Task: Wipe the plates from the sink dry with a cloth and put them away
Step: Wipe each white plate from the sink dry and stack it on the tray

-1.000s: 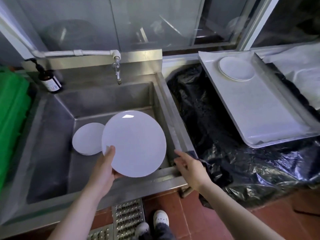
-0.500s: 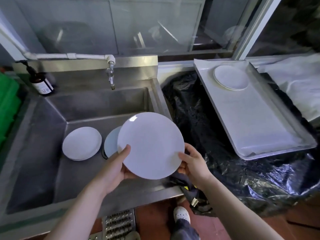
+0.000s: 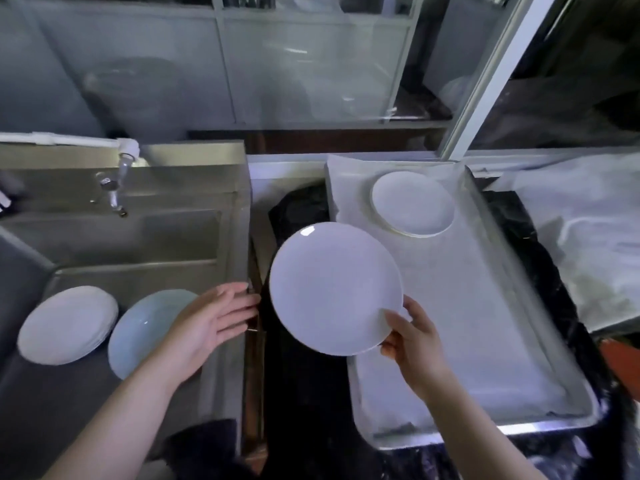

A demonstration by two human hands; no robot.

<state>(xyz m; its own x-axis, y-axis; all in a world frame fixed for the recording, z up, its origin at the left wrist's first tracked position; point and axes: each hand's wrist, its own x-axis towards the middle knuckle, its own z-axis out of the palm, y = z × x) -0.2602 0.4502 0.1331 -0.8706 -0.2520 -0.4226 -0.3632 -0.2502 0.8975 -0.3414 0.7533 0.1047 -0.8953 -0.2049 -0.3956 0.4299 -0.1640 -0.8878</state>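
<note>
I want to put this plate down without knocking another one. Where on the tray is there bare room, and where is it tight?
The tray is bare from the stacked plates in its far left corner down to the near rim, so the lined middle is free. The right hand holds the plate over the tray's left edge. The sink floor is tighter, with a white stack beside a bluish plate.

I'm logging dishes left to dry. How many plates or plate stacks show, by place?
In the sink: 2, a white plate stack and a pale blue plate
Held by the right hand: 1, a white plate
On the tray: 1 plate stack
Total: 4
</note>
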